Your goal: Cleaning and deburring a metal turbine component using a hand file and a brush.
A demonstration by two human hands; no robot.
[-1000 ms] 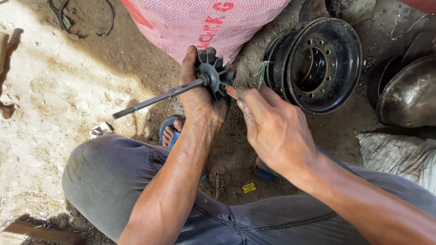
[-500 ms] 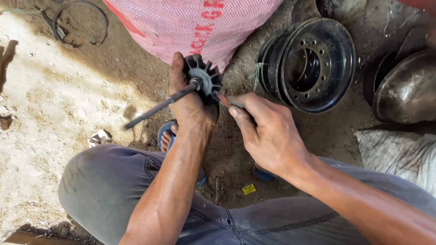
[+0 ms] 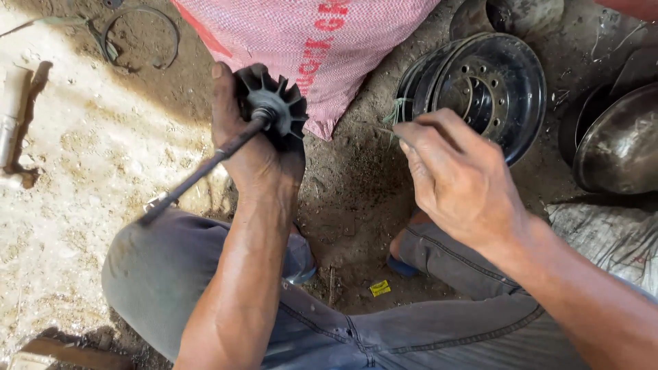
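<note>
Finned black wheel point(image 3: 274, 106) on a long dark shaft point(image 3: 205, 166) sits in the left hand point(image 3: 250, 147), raised above the dirt floor point(image 3: 89, 157) just in front of the pink woven sack point(image 3: 308, 48). The left fingers are clenched around the back of the wheel, and the shaft slants down to the left across the palm toward the left knee point(image 3: 164, 267).

Far left on the floor lie one dark metal bar point(image 3: 24, 116) and one wire ring point(image 3: 140, 38), both well apart from the hands. Between the two knees lies one small yellow scrap point(image 3: 380, 288).

The right hand point(image 3: 459, 178) hovers apart from the wheel, to its right, with a bare stretch of dirt between them. Its fingers are pinched together on a thin strand point(image 3: 396, 118), greenish at its end; what the strand is cannot be told.

Behind the right hand leans one black steel rim point(image 3: 497, 92), partly hidden by the knuckles. Further right stands one dark rounded metal bowl point(image 3: 620, 147), and below it lies one grey sack point(image 3: 610, 233). Two hands show, both the person's own.
</note>
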